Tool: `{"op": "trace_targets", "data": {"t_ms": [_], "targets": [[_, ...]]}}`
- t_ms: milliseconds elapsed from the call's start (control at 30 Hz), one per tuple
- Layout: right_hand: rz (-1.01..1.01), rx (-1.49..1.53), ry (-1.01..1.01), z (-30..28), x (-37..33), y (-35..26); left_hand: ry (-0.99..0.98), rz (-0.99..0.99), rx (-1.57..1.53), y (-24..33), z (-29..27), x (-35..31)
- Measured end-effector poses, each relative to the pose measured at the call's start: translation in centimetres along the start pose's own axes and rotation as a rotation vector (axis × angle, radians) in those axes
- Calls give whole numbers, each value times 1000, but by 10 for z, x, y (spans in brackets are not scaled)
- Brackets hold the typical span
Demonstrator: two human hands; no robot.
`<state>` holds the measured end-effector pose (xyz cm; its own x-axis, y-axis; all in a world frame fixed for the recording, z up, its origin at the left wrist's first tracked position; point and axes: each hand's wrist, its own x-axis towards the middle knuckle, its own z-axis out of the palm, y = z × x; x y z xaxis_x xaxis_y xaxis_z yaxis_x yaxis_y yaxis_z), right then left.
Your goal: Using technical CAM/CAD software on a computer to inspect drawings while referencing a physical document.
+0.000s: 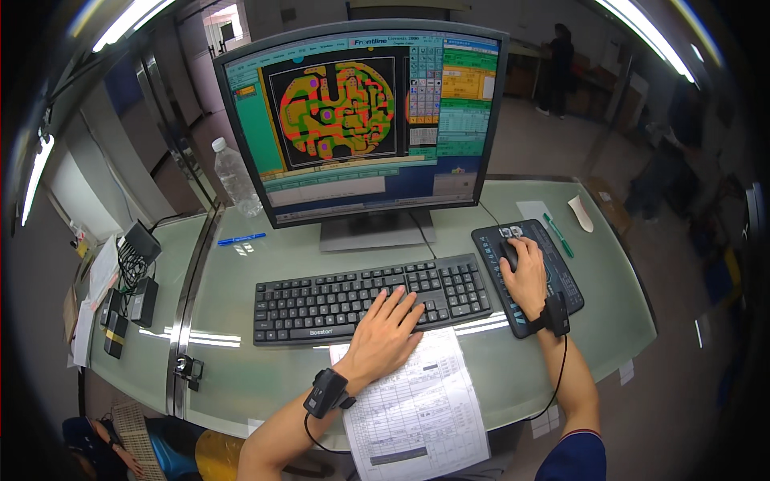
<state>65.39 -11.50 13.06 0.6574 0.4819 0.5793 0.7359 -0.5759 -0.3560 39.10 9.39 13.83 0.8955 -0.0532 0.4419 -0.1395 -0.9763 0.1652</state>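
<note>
a wide room with ceiling strip lights and a bare floor is seen around a pale green glass desk [561,321], whose curved front edge runs along the bottom and whose right edge falls off to open floor. a second desk section is joined at the left by a metal strip. a large monitor [361,120] is set at the back centre, showing a coloured round board layout. a black keyboard [353,301] is laid in front of it, parallel to the front edge. a printed sheet [425,409] is spread below the keyboard and overhangs the desk front. a dark mouse pad [553,264] is placed just right of the keyboard. a clear water bottle [237,176] is stood left of the monitor, a blue pen [241,239] near it.

the left hand [383,337] is rested flat, fingers spread loosely, fingertips on the lower keys and palm on the sheet, nothing held. the right hand [528,276] is curled over a black mouse [508,252] on the pad. free surface is left between keyboard and left strip, and at the right corner beyond a green pen [559,235].
</note>
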Motion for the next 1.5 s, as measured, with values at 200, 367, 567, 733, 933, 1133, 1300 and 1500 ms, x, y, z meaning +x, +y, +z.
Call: {"op": "trace_targets", "data": {"t_ms": [200,367,567,733,933,1133,1300,1500], "targets": [[5,18,-14,1,0,-2,-1,-11,0,-1,-1,-2],[28,6,-25,0,-1,-3,0,-2,1,-1,0,-3],[20,6,-23,-1,0,-4,6,0,1,0,-1,-2],[25,10,-28,-2,1,-5,9,-1,3,0,0,-3],[24,10,-30,-2,-1,-4,4,6,9,0,-1,-3],[22,-2,-18,-1,-1,-1,-5,7,-2,1,0,-2],[5,8,-10,1,1,-3,8,-4,5,-1,0,-3],[9,12,-8,0,0,-1,3,-2,3,1,0,-2]]}}
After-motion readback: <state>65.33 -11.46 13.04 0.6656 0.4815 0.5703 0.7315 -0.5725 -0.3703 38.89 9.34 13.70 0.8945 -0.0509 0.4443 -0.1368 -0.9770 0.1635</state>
